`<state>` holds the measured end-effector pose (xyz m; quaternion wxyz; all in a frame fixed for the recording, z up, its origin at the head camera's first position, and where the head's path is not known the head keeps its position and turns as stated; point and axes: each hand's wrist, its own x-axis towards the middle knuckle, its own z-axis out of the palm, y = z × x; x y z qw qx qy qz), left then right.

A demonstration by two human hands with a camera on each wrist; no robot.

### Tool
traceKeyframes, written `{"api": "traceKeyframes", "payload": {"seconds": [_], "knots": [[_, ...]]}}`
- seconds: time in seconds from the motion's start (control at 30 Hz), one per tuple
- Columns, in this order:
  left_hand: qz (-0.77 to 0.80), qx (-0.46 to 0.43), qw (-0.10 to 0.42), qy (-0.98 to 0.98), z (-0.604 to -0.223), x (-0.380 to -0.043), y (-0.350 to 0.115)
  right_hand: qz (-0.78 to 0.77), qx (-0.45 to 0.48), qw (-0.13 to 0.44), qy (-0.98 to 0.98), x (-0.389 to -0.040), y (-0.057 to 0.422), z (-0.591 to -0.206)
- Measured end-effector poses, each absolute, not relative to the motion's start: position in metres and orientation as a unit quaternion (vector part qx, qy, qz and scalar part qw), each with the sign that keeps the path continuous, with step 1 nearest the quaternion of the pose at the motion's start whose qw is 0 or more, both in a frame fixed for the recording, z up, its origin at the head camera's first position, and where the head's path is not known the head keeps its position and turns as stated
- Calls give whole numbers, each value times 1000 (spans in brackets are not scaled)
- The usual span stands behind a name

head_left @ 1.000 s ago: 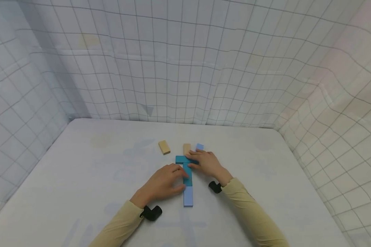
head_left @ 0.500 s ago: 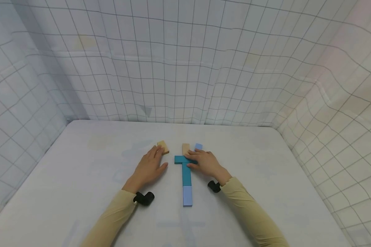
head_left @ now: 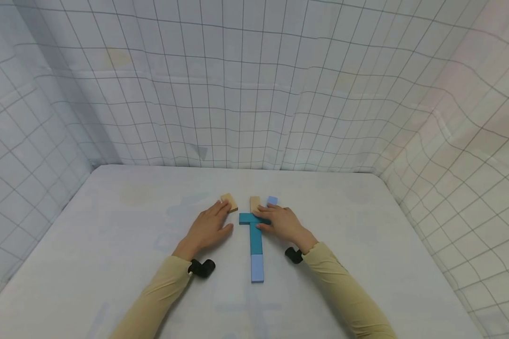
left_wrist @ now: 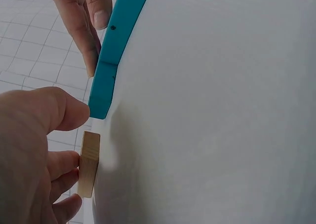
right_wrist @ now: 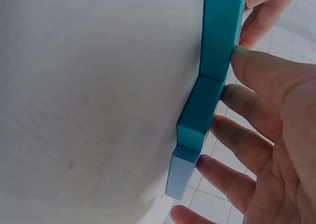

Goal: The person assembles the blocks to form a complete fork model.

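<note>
On the white table, a teal block (head_left: 244, 218) lies crosswise atop a second teal block (head_left: 256, 239), forming a T. A light blue block (head_left: 257, 269) continues the stem toward me. Beyond the crosspiece are a wooden block (head_left: 255, 201) and a small light blue block (head_left: 272, 200). My left hand (head_left: 204, 229) rests its fingertips on a tilted wooden block (head_left: 227, 196) left of the T; its thumb points toward the crosspiece. My right hand (head_left: 285, 225) lies with extended fingers over the crosspiece's right end, its fingertips at the middle wooden block. The crosspiece's right end is hidden.
Grid-patterned white curtains (head_left: 237, 94) enclose the back and sides of the table (head_left: 343, 212). A black wrist camera (head_left: 201, 268) sits on the left wrist and another black camera (head_left: 294, 255) on the right.
My left hand has left the T's stem, moved up and left to the tilted wooden block, and shifted that block slightly right. The right hand has stayed in place.
</note>
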<state>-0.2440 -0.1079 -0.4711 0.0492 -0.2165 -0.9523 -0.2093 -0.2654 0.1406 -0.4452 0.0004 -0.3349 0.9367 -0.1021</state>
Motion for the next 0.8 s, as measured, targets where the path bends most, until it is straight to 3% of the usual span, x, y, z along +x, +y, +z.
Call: {"api": "traceKeyframes", "payload": {"seconds": [0.8], "knots": [[-208,-228,23,-951,-470,-245,-96,-97,-330,10,939,-266,140,-445]]}}
